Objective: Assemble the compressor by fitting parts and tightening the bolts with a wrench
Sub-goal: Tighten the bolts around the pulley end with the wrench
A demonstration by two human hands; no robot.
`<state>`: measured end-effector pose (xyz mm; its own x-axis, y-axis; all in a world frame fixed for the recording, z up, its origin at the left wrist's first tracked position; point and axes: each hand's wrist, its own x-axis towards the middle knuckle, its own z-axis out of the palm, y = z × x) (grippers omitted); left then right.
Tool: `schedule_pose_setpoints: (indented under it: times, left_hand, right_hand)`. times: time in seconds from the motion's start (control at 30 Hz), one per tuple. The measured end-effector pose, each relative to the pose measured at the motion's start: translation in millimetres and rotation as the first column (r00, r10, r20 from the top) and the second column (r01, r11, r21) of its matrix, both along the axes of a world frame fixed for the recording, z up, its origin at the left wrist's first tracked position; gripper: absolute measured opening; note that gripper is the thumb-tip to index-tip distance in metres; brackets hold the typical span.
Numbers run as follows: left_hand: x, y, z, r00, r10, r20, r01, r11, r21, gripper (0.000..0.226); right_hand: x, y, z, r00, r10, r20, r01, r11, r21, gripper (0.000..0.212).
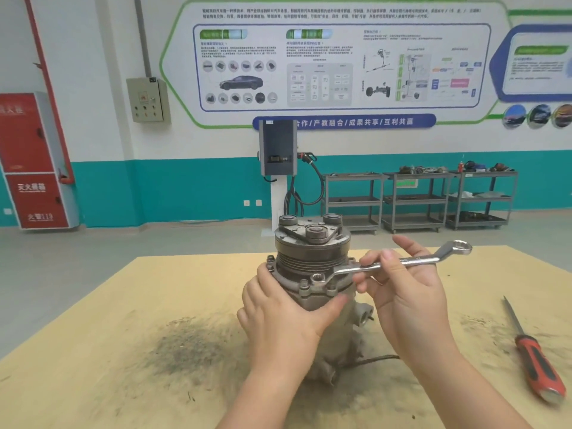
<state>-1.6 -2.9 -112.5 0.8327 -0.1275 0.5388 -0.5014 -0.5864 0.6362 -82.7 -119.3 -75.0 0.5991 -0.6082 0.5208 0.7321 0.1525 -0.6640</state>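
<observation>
Fire cabinet (pixel 32 162): red, stood against the far wall at the left edge.
Worktop (pixel 93 335): tan board, smeared with dark grime left of the compressor.
Left hand (pixel 278 314): wrapped round the compressor's body just under the flange, fingers curled on the far left side and the thumb pressed across the front.
Compressor (pixel 312 264): stood upright at mid-worktop, pulley end up, with bolts (pixel 304 284) seated round the flange.
Charging post (pixel 278 148): stood on the floor behind the compressor, a black cable hanging from it.
Wrench (pixel 399 261): silver ring spanner, lying roughly level; its left ring end sat at the front of the flange by a bolt, its right ring end hung free in the air.
Right hand (pixel 402 292): pinched the wrench's shank between the thumb and curled fingers, index finger raised.
Carts (pixel 418 199): grey shelved trolleys along the back wall.
Screwdriver (pixel 532 354): red and black handle, lying on the worktop well right of the hands, untouched.
</observation>
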Motion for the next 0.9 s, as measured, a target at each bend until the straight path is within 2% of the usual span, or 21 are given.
schedule_pose_setpoints:
  times: [0.07,0.17,0.27,0.33,0.43,0.5,0.57,0.77,0.83,0.9]
  left_hand:
    - [-12.3,-1.8,-6.7,0.995,0.061,0.085,-0.062,0.998,0.012,0.12]
    - [-17.5,2.2,-14.7,0.982,0.023,0.187,0.0,0.993,-0.121,0.094]
    - [-14.0,6.2,-12.0,0.988,-0.011,0.154,0.055,0.957,-0.285,0.068]
    - [-8.1,9.0,-7.4,0.992,-0.074,0.097,0.11,0.892,-0.439,0.05]
    - [0.5,15.4,-2.2,0.96,-0.274,0.054,0.243,0.725,-0.644,0.033]
    - [5.2,19.1,-1.8,0.939,-0.341,0.04,0.27,0.664,-0.697,0.022]
    - [8.6,20.3,-3.2,0.935,-0.351,0.048,0.28,0.651,-0.706,0.012]
    - [5.7,18.9,-4.4,0.925,-0.374,0.059,0.299,0.626,-0.72,0.026]
    - [5.7,18.8,-5.8,0.926,-0.371,0.066,0.304,0.634,-0.711,0.031]
    - [5.3,18.9,-7.1,0.922,-0.38,0.069,0.313,0.632,-0.709,0.03]
  right_hand:
    - [-3.6,-2.9,-2.3,0.998,-0.055,0.019,0.055,0.998,-0.019,0.018]
    - [-5.1,-9.1,-4.6,0.994,-0.092,0.058,0.09,0.995,0.039,0.015]
    - [-4.1,-16.4,-2.9,0.996,-0.059,0.067,0.047,0.986,0.16,0.015]
    - [-4.2,-22.4,-1.9,0.996,-0.057,0.069,0.039,0.972,0.233,0.016]
    - [-4.9,-29.7,0.1,0.995,-0.075,0.059,0.057,0.964,0.26,0.014]
    - [-3.9,-31.7,0.6,0.997,-0.057,0.05,0.043,0.968,0.246,0.012]
    - [-2.3,-31.1,-0.4,0.998,-0.032,0.045,0.021,0.975,0.221,0.011]
    - [-6.1,-30.3,-3.6,0.992,-0.089,0.089,0.087,0.996,0.023,0.014]
    - [-6.9,-25.1,-6.5,0.977,-0.165,0.135,0.17,0.985,-0.027,0.011]
    - [-7.5,-15.1,-11.0,0.922,-0.299,0.245,0.335,0.934,-0.125,0.007]
